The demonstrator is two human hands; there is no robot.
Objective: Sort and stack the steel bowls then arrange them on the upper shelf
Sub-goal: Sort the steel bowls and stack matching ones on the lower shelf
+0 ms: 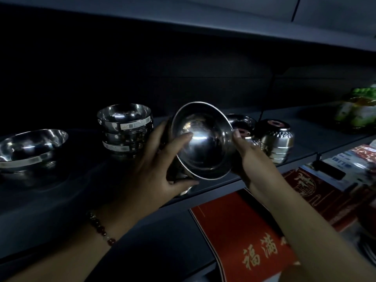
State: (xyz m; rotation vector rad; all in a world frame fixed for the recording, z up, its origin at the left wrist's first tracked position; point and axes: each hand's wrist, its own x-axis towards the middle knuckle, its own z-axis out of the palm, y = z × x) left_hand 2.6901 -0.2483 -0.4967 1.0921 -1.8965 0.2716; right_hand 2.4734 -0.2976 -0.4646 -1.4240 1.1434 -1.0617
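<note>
Pinching a shiny round steel bowl point(203, 139), tilted, left grip point(156, 163) and right grip point(247, 147) clasp its rim.

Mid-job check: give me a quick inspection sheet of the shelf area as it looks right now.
Surface: dark shelf, dimly lit.
Job's things: tilted steel bowl held up, inside facing the camera; stack of labelled bowls behind left; wide single bowl far left; upside-down patterned stack right.
Clutter: red box with gold characters below; green packet far right.
Hands: left hand and right hand both grip the tilted bowl's rim.
Cables: thin dark line down the back wall, possibly a cord.
Surroundings: another shelf overhead.
</note>
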